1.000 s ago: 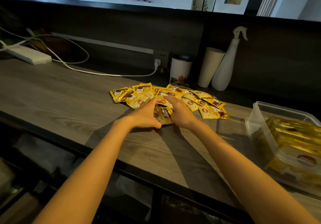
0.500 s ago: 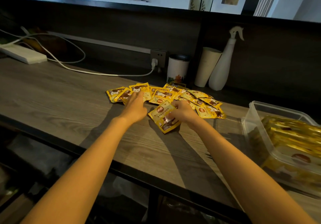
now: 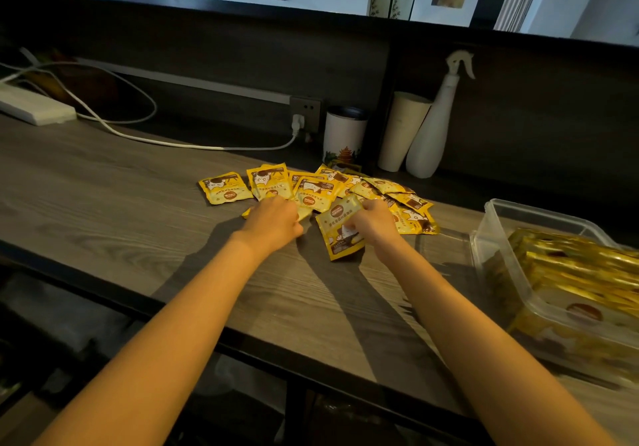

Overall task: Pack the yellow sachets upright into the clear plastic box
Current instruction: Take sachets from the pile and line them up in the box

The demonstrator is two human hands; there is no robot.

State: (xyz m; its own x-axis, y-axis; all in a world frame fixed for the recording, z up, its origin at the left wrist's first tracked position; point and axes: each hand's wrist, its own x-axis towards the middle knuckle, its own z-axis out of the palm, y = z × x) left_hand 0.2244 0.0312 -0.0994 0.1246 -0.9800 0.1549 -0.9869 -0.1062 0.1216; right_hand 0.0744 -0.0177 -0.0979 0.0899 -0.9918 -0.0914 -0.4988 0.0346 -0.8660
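Observation:
Several yellow sachets (image 3: 311, 193) lie spread flat in a pile at the middle of the wooden counter. My right hand (image 3: 371, 224) grips a small stack of yellow sachets (image 3: 340, 231), tilted up off the counter. My left hand (image 3: 273, 220) lies on the near left part of the pile, its fingers curled over a sachet (image 3: 304, 212) whose corner shows beside them. The clear plastic box (image 3: 491, 238) stands at the right edge, with several sachets packed upright inside it.
Behind the pile stand a white canister (image 3: 344, 136), a cream cup (image 3: 403, 131) and a white spray bottle (image 3: 435, 131) against the dark back wall. A white cable (image 3: 193, 144) runs from a wall socket to a power strip (image 3: 31, 106) at far left.
My hands were together over one bundle. They have parted: the right hand has lifted the stack and tilted it up, and the left has reached onto the left part of the pile.

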